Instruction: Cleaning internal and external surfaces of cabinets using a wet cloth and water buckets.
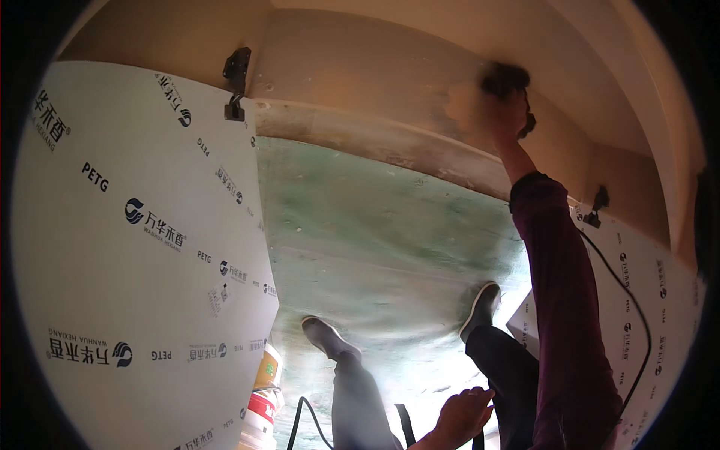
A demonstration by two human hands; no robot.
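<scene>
My right hand (509,115), blurred, reaches far forward into the cabinet interior (360,62). It grips a dark tool (506,79) whose kind is too blurred to tell. The tool is close to the inner panel, but contact cannot be made out. A dark red sleeve covers that arm. Low in the view, my left hand (464,416) hangs with curled fingers near my right leg. A black strap (478,440) shows just below it; whether the hand holds anything cannot be told.
Two opened doors in printed protective film flank me, one on the left (112,281) and one on the right (641,298). Dark hinges (236,84) join them to the cabinet. A green sheet (382,225) covers the floor. Buckets (263,405) stand lower left; a black cable (638,306) hangs right.
</scene>
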